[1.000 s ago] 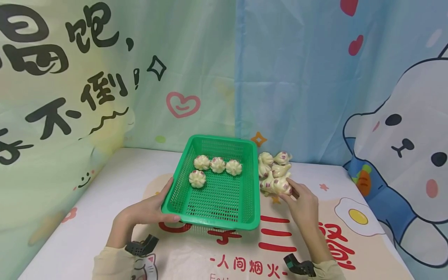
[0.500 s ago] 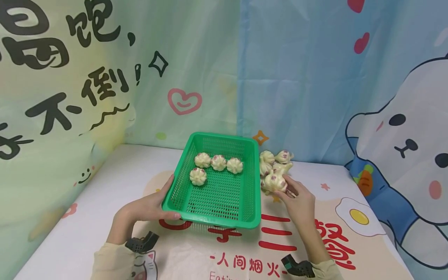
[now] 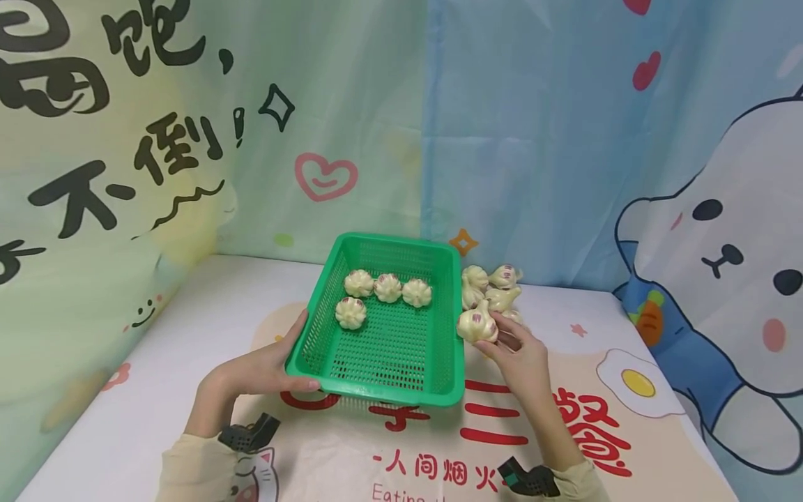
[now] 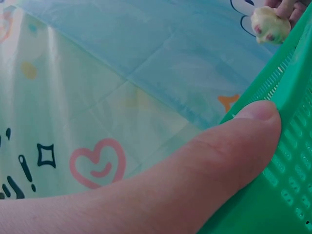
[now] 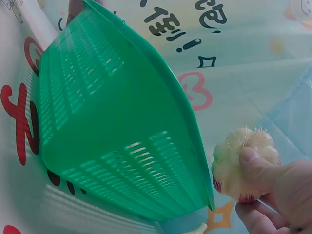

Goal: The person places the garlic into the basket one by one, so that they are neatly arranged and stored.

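Observation:
A green plastic basket (image 3: pixel 379 394) stands on the table with several garlic bulbs (image 3: pixel 387 287) inside, toward its back left. My left hand (image 3: pixel 266 368) grips the basket's front left corner, its thumb (image 4: pixel 229 134) lying over the rim; the other fingers are hidden beneath. Between thumb and fingers, my right hand (image 3: pixel 521 355) holds another garlic bulb (image 3: pixel 477 325) by the basket's right rim. That bulb's rooty underside (image 5: pixel 243 146) faces the right wrist camera, thumb pressed on it. More garlic bulbs (image 3: pixel 502 298) lie in a pile just right of the basket.
The basket and the pile sit near the table's back edge, where a printed curtain (image 3: pixel 502 139) hangs. A printed mat (image 3: pixel 351 453) with red lettering covers the middle of the white table (image 3: pixel 119 411). The basket's raised right wall (image 5: pixel 122 107) stands between the two hands.
My right hand has lifted a garlic bulb from the front of the pile and carried it left to the basket's right rim. The left hand keeps its grip on the basket.

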Demonstrator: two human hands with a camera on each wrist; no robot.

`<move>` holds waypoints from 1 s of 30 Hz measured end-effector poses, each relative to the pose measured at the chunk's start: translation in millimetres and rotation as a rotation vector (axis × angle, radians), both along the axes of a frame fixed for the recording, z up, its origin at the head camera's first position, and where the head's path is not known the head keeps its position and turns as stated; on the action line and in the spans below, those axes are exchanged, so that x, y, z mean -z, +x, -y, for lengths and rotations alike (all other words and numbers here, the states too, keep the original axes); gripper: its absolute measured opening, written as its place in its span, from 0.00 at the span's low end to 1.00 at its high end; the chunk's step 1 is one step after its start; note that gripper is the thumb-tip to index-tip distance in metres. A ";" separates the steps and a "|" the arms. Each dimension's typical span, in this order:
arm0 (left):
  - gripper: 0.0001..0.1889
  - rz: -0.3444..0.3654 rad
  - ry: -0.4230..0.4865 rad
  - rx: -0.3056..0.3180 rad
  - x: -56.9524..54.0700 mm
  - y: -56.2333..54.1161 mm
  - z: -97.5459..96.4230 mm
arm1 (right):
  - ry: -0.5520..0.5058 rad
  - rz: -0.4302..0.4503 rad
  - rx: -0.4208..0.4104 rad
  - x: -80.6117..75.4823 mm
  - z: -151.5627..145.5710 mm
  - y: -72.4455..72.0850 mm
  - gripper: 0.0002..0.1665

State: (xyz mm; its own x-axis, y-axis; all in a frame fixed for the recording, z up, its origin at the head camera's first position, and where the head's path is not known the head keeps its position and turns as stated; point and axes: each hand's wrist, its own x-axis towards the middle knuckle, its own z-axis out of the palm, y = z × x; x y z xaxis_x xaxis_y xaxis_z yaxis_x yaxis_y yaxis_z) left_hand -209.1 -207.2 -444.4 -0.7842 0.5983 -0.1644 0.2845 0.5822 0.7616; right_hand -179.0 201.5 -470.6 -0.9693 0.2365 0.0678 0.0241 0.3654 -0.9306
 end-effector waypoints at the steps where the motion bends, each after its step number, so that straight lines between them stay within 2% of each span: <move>1: 0.63 -0.002 -0.007 -0.003 0.1 -0.1 0.2 | -0.005 -0.005 -0.006 0.0 0.8 0.0 0.40; 9: 0.63 -0.023 -0.023 -0.013 1.7 0.0 1.0 | -0.008 -0.026 -0.031 -4.0 7.5 -0.7 0.38; 14: 0.63 -0.022 -0.014 0.001 0.7 0.0 1.4 | -0.011 -0.042 -0.077 -7.4 14.8 -7.7 0.37; 19: 0.63 -0.017 -0.011 0.008 -0.4 -1.4 1.4 | 0.020 -0.050 -0.131 -12.7 22.5 -22.2 0.36; 30: 0.63 0.004 -0.021 -0.007 3.1 -2.1 1.7 | 0.190 -0.029 -0.244 -24.4 46.1 -61.8 0.31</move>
State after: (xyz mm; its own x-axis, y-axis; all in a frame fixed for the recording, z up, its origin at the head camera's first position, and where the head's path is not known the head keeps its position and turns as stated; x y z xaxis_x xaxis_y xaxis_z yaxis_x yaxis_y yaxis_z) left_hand -211.3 -208.9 -447.5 -0.7880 0.5888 -0.1800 0.2773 0.6004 0.7501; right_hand -240.8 155.4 -446.2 -0.9929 -0.0227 0.1170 -0.1115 0.5247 -0.8439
